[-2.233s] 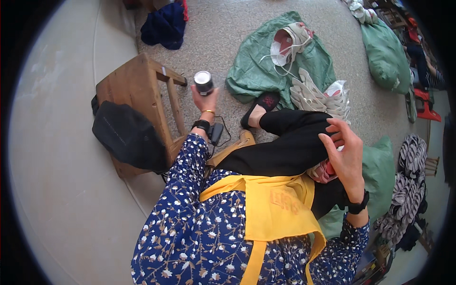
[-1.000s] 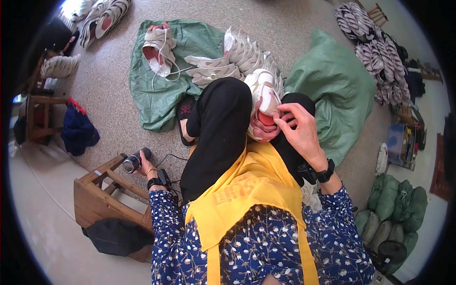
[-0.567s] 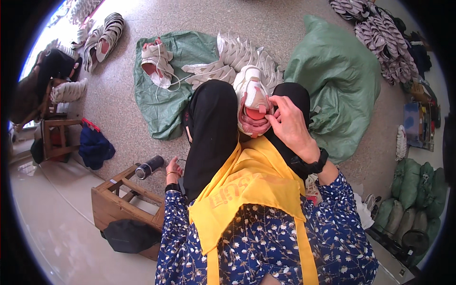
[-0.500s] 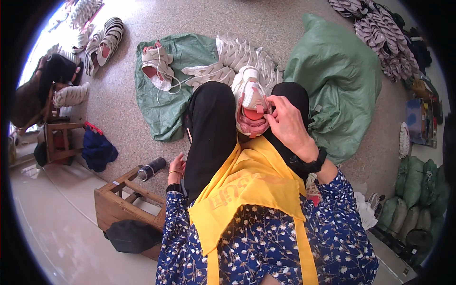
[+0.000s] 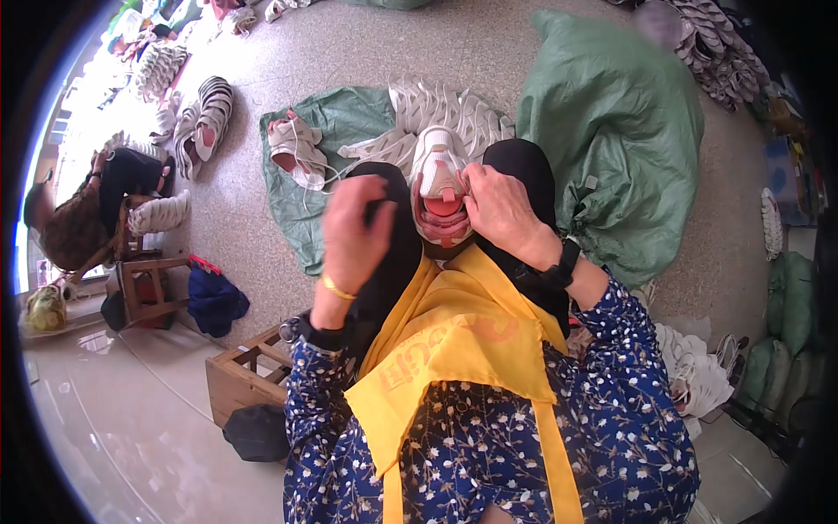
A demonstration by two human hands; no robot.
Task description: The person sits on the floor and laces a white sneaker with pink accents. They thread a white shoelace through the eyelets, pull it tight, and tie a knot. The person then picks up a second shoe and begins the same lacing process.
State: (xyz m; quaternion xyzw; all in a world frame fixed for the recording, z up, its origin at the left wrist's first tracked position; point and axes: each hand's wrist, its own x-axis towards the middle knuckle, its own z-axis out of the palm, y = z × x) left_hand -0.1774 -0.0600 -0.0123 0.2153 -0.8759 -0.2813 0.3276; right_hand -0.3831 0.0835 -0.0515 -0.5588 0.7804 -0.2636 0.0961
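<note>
Now | right hand [image 5: 499,210] fingers gripping white-pink sneaker [image 5: 439,188] on lap | left hand [image 5: 356,234] blurred, raised, grip unclear

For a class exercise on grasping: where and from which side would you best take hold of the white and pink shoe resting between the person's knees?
Probably by the collar at the heel. The shoe lies with its pink opening toward the person and its toe pointing away. The right hand already grips the right rim, so the blurred left hand could come in from the left, onto the free rim.
</note>
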